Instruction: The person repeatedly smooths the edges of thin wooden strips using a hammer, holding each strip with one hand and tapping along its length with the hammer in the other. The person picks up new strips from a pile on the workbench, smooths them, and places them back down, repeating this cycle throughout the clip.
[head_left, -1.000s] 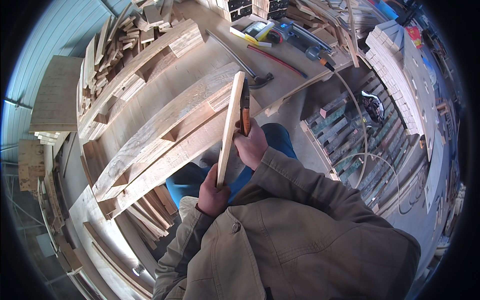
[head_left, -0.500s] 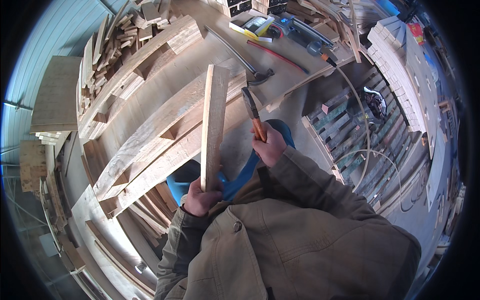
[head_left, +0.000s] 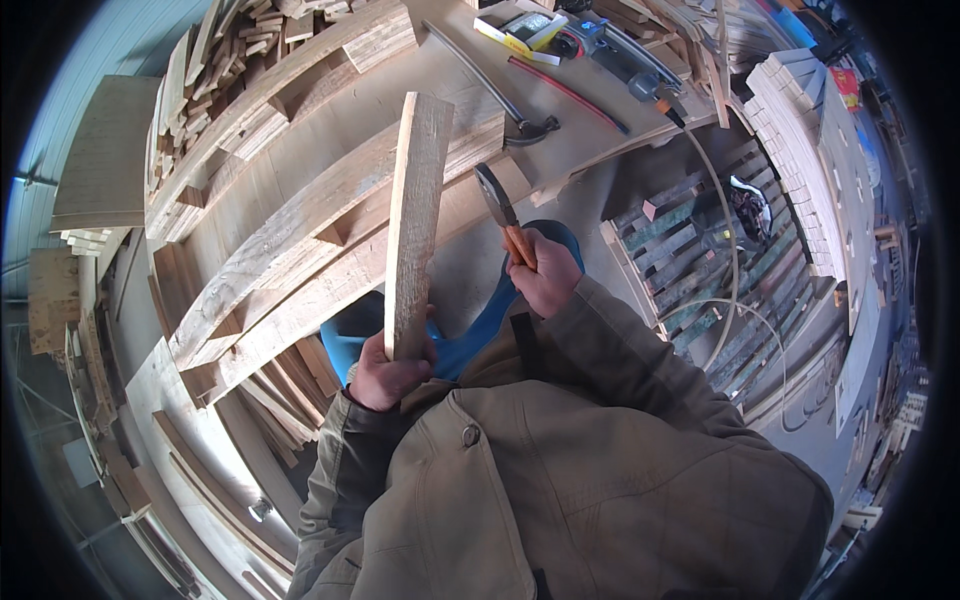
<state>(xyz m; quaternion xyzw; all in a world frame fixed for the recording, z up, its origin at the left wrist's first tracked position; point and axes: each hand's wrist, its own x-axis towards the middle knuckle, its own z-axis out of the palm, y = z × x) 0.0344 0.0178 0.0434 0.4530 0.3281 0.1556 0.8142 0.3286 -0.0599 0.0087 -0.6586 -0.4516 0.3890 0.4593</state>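
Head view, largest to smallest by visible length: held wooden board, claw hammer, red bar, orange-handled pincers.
1. Held wooden board
2. Claw hammer
Unranked: red bar and orange-handled pincers; the right hand hides part of the pincers.

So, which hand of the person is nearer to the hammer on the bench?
Right. The right hand, holding an orange-handled tool, is below the hammer in the picture; the left hand, holding the board, is lower and farther left.
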